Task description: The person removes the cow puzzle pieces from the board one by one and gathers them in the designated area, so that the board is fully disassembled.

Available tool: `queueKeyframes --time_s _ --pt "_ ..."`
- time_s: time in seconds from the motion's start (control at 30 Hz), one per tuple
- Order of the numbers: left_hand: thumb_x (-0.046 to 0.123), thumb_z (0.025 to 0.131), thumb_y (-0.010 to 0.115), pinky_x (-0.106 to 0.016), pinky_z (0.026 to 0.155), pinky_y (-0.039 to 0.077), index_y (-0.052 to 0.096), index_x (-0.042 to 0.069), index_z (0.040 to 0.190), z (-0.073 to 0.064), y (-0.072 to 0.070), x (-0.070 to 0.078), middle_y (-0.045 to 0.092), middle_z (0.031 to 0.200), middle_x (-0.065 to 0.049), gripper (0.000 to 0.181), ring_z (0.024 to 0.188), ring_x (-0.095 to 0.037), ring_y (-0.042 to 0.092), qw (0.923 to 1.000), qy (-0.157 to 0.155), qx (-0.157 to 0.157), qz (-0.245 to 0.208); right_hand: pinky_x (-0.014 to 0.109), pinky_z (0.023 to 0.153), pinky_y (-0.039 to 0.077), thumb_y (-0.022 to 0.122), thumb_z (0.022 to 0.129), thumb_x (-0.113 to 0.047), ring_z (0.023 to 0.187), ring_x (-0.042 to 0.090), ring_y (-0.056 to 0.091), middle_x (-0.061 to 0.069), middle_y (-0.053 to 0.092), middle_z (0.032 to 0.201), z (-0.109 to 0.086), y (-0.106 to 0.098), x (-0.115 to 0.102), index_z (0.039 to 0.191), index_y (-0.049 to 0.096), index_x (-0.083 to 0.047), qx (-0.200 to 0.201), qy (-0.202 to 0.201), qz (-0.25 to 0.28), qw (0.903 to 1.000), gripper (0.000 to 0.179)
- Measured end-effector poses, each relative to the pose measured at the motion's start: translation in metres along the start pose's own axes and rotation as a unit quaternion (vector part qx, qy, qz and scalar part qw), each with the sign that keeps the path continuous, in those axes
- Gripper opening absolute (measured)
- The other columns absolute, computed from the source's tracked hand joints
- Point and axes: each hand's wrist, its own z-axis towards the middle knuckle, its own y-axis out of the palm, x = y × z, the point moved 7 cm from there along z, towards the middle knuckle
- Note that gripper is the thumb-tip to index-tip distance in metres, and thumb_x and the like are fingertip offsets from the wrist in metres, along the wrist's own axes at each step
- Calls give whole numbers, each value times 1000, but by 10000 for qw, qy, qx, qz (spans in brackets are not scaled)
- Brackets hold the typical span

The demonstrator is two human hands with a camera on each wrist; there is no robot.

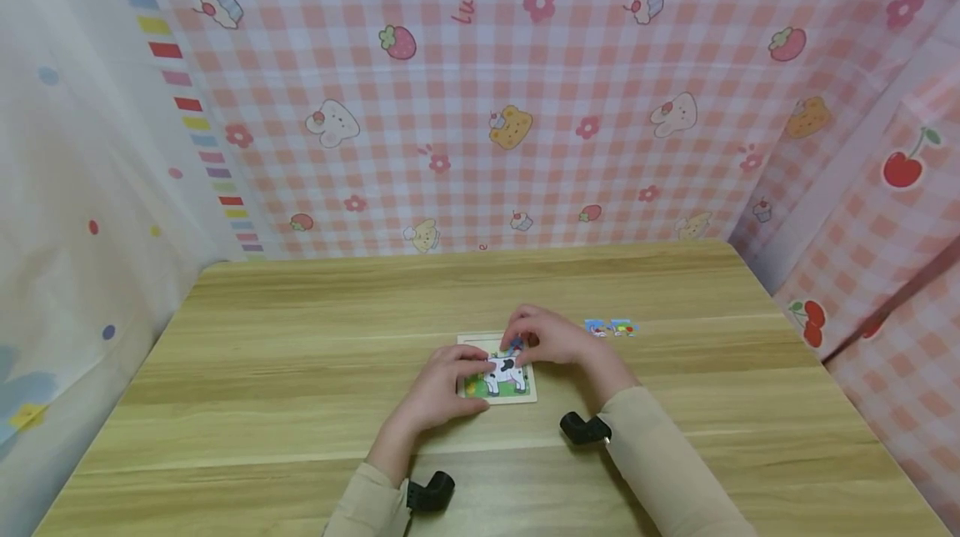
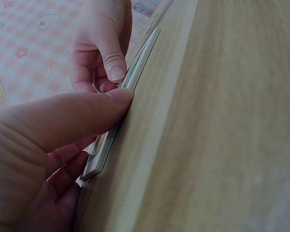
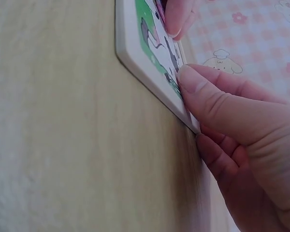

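Note:
A small wooden puzzle board [image 1: 517, 401] lies flat on the table, its picture a black-and-white cow [image 1: 508, 383] on green grass. My left hand [image 1: 442, 387] grips the board's left side, thumb on the near edge and fingers over the picture; in the left wrist view the thumb presses against the rim [image 2: 94, 172]. At the board's far right part, my right hand [image 1: 555, 338] pinches a small bluish puzzle piece [image 1: 515, 346] between thumb and fingers. That piece is mostly hidden by the fingers. The right wrist view shows the thumb touching the picture's edge.
Two loose puzzle pieces, one mainly blue [image 1: 596, 328] and one with green and red [image 1: 623, 328], lie right of the board, beyond the right forearm. The wooden table [image 1: 300, 328] meets a pink checked curtain [image 1: 450, 178] at its back edge.

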Motion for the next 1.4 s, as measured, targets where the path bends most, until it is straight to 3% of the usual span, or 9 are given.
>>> queueKeyframes --time_s 0.6,1.0,1.4 --pt "14 77 85 -52 106 36 72 7 120 1 -1 0 59 130 -8 45 125 -32 45 10000 46 51 27 27 76 47 79 84 -10 84 14 52 -3 54 102 4 2 0 96 71 -15 75 -111 -249 9996 15" --pt "14 77 84 -53 107 35 72 9 120 1 0 -1 59 131 -6 45 126 -32 44 10000 27 34 -30 28 78 47 77 86 -7 87 16 52 -1 54 103 0 1 -3 95 70 -13 165 19 -122 9998 13" --pt "17 78 84 -53 108 34 72 11 122 0 1 -3 59 132 -6 45 127 -32 44 10000 4 -6 61 32 82 44 76 88 -12 92 17 50 -4 56 108 -5 2 1 97 69 -19 421 283 -9 9987 13"
